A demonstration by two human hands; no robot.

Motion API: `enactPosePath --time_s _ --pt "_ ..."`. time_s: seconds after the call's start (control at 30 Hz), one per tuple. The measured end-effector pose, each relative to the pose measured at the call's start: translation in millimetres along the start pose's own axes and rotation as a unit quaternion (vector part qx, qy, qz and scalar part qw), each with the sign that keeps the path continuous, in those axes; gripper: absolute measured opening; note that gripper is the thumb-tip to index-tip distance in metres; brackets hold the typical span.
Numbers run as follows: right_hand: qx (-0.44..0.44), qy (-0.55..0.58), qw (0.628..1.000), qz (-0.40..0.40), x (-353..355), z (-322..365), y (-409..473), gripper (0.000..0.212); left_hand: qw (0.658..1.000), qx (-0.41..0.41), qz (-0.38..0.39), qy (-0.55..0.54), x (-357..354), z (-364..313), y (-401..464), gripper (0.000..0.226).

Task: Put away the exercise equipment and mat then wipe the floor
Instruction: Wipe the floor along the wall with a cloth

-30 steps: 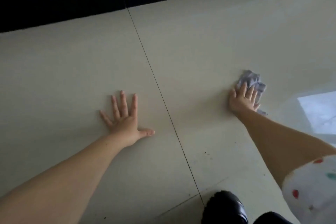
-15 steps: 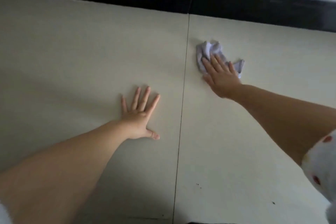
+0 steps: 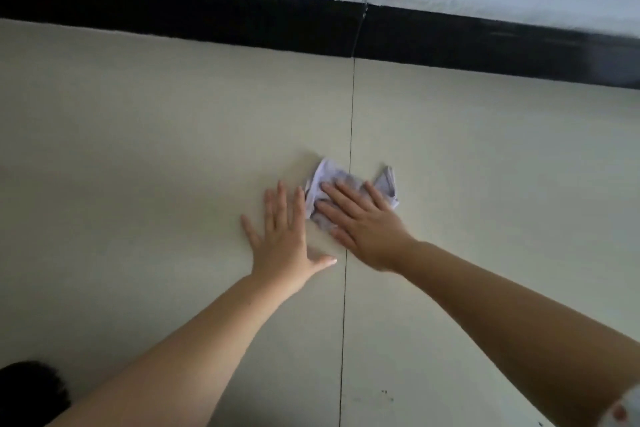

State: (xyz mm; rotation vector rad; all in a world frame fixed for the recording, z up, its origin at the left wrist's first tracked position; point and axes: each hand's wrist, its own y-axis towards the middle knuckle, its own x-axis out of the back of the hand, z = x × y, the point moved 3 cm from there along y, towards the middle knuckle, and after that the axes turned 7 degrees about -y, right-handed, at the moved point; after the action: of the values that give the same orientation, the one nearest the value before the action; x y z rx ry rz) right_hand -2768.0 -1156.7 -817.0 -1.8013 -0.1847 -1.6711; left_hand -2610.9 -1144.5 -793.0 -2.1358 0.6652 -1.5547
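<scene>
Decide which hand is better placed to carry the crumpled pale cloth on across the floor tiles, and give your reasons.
Right. The right hand already presses the crumpled pale lilac cloth flat over the dark tile joint. The left hand rests bare on the cream floor tile beside it, likely as support.

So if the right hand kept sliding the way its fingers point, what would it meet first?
Bare floor tile beyond the crumpled cloth under the right hand, then probably the black baseboard at the wall. Nothing else shows in that line.

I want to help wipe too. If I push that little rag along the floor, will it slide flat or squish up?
Probably squish up: the rag already lies crumpled, with a corner sticking out. It looks thin and light, so the right hand pressing flat likely keeps it sliding.
</scene>
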Motion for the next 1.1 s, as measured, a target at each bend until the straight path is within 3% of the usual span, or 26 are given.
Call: enactPosePath --time_s 0.1,0.17,0.27,0.4,0.43,0.47,0.53,0.57,0.67,0.77,0.9,1.03,1.1 --pt "-0.088 0.016 0.996 -0.020 17 -46 32 0.061 0.999 0.010 0.007 -0.047 2 -16 24 0.124" --pt "-0.225 0.058 0.972 -0.023 21 -90 31 0.056 0.999 0.019 0.027 -0.032 0 -15 32 0.129" --pt "-0.426 0.148 0.892 -0.006 15 -145 1 0.054 0.999 0.014 0.050 -0.015 -1 -12 35 0.129" --pt "-0.541 0.209 0.815 -0.008 22 -138 0 0.056 0.998 0.009 0.053 -0.028 -1 -13 34 0.129" --pt "-0.519 0.197 0.832 -0.007 27 -122 12 0.056 0.998 0.009 0.055 -0.028 -1 -13 34 0.128" --pt "-0.462 0.161 0.872 -0.007 31 -100 29 0.055 0.998 0.010 0.057 -0.028 -2 -13 33 0.128" --pt "-0.282 0.095 0.954 -0.026 41 -51 70 0.055 0.998 0.012 0.055 -0.025 -3 -12 33 0.127" --pt "-0.196 0.073 0.978 -0.025 48 -31 89 0.055 0.998 0.014 0.057 -0.019 -2 -12 32 0.127" --pt "-0.080 0.022 0.996 -0.006 64 -25 131 0.055 0.998 0.018 0.064 -0.007 -2 -13 32 0.126" --pt "-0.144 0.025 0.989 0.000 62 -75 133 0.055 0.998 0.015 0.062 -0.014 -1 -14 33 0.126" --pt "-0.375 0.120 0.919 -0.013 36 -170 42 0.055 0.998 0.015 0.068 -0.010 -2 -13 33 0.125" --pt "-0.592 0.220 0.775 -0.008 15 -224 -49 0.056 0.998 0.025 0.065 -0.004 -3 -14 34 0.126" --pt "-0.634 0.234 0.737 -0.007 16 -212 -39 0.057 0.997 0.029 0.067 0.001 -2 -15 33 0.126"
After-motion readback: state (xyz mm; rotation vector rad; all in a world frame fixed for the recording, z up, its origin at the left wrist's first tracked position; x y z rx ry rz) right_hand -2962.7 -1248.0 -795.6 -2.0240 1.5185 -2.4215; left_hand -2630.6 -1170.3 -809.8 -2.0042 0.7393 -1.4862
